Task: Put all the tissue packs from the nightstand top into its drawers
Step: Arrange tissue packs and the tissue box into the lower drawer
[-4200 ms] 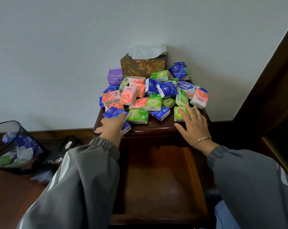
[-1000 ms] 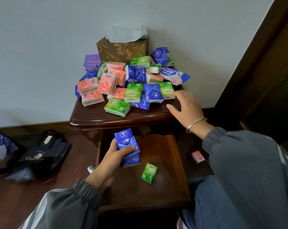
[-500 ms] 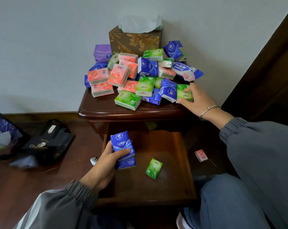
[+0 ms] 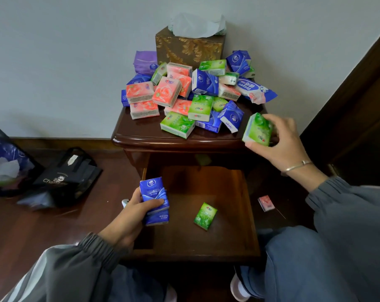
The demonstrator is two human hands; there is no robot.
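Green pack [image 4: 258, 129] gripped in right hand [image 4: 282, 142] just off the right edge of the nightstand [image 4: 141, 131], blue packs [image 4: 155, 200] clasped in left hand [image 4: 130, 214] at the left side of the open drawer [image 4: 217, 186], one loose pack [image 4: 205, 215] flat inside, pile [image 4: 184, 94] heaped on top.

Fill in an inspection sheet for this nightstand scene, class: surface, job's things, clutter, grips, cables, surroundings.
Surface: nightstand top, dark wood; drawer pulled open.
Job's things: pile of tissue packs on top; lone green pack in drawer; pink pack on floor.
Clutter: gold tissue box behind pile.
Grips: left grip holds blue packs over drawer; right grip holds second green pack at top's right edge.
Cables: nothing seen.
Surroundings: black bag, bin, white wall.
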